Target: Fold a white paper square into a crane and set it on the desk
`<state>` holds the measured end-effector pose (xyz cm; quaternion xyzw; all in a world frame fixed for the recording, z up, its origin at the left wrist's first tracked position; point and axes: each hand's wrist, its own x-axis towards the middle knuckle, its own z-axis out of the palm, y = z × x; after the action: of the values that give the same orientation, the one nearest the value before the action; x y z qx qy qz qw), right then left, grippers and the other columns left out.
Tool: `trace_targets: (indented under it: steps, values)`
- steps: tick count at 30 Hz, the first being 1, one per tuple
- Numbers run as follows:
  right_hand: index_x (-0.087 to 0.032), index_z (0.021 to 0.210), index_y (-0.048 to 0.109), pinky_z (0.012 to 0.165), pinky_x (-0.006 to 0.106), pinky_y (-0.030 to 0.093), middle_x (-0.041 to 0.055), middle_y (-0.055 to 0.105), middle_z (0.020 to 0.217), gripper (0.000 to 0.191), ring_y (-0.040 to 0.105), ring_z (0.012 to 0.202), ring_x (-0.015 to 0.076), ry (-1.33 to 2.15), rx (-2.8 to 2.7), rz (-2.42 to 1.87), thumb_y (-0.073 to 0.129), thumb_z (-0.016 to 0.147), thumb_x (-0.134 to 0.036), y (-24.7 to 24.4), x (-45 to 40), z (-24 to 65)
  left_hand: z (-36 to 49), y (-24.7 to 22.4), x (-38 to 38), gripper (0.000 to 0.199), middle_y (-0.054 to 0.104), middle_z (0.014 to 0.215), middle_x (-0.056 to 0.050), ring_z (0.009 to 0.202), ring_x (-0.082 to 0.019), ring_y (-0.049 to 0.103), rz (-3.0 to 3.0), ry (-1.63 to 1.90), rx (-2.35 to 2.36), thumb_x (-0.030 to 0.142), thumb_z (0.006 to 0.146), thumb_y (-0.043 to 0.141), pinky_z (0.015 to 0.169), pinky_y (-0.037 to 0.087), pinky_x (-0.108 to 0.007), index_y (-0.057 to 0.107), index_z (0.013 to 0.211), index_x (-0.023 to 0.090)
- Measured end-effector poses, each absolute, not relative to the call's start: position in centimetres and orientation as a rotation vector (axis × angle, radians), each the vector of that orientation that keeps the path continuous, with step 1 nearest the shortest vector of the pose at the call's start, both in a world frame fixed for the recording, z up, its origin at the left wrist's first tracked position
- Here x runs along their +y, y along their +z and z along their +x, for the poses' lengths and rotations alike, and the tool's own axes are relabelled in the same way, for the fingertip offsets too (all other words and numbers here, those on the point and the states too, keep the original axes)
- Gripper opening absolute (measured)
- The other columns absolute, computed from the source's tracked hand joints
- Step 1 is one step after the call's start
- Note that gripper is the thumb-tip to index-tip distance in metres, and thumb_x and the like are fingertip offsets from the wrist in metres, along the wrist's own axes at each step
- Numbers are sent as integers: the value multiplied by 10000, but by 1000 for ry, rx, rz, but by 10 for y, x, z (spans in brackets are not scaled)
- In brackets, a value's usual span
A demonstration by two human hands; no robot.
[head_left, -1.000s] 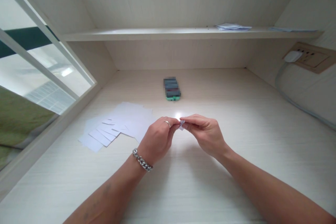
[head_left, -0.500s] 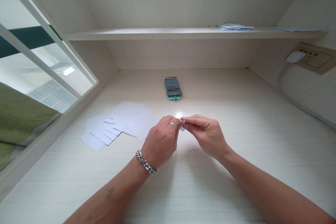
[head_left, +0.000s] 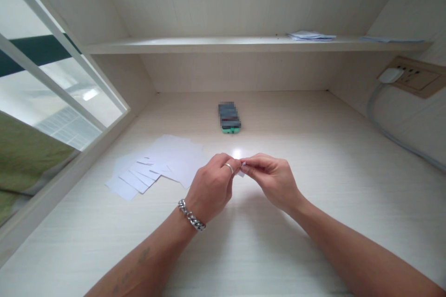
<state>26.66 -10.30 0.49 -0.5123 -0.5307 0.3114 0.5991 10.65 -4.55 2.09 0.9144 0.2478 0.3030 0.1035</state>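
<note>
A small piece of white paper [head_left: 241,173] is pinched between my two hands over the middle of the desk. My left hand [head_left: 213,186], with a ring and a chain bracelet, grips its left side, fingers closed. From the right, the thumb and fingertips of my right hand [head_left: 273,177] close on the same piece. Most of the paper is hidden by the fingers. Left of my hands, white paper sheets and slips [head_left: 181,155] lie spread and overlapping on the desk.
A dark phone-like object with a green end [head_left: 230,116] lies on the desk beyond my hands. Folded papers [head_left: 310,35] rest on the shelf [head_left: 209,47]. At the right, a white plug with a grey cable [head_left: 392,75] sits in a wall socket [head_left: 420,80].
The fingertips have shifted slightly around the small paper, and less of it shows between them. Both hands still hold it.
</note>
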Motion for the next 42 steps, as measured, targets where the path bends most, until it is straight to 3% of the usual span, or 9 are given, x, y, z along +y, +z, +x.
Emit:
trace_targets:
  steps: [8, 12, 15, 29, 42]
  values:
    - [-217, 803, 760, 680, 310, 553, 38, 712, 802, 53, 663, 748, 180, 777, -1142, -1153, 730, 782, -255, 6, -101, 266, 109, 22, -41, 77, 666, 847, -51, 743, -146, 634, 2269, 986, 807, 211, 893, 576, 689, 526, -268, 639, 897, 167]
    - [-216, 785, 757, 699, 315, 553, 35, 724, 796, 69, 669, 744, 180, 842, -1006, -1074, 767, 740, -267, 8, -98, 267, 109, 22, -38, 200, 699, 983, -84, 846, -169, 673, 1984, 898, 784, 314, 865, 626, 724, 563, -278, 662, 989, 160]
    - [-218, 765, 763, 697, 313, 546, 35, 728, 783, 81, 667, 743, 181, 863, -954, -1061, 791, 705, -265, 9, -98, 266, 110, 21, -40, 257, 718, 971, -85, 852, -186, 685, 1901, 855, 761, 334, 799, 703, 764, 576, -311, 669, 977, 151]
    - [-204, 761, 741, 689, 268, 510, 8, 707, 743, 123, 632, 706, 131, 1007, -847, -973, 819, 669, -229, 8, -96, 265, 113, 24, -42, 164, 681, 715, -28, 677, -134, 630, 1633, 867, 810, 282, 758, 737, 651, 518, -249, 657, 737, 141]
    - [-206, 920, 689, 640, 273, 502, 7, 676, 767, 195, 630, 698, 139, 875, -945, -1094, 758, 744, -252, 4, -98, 261, 116, 25, -41, 169, 691, 705, -34, 663, -134, 610, 1597, 696, 834, 301, 791, 684, 639, 481, -246, 681, 772, 133]
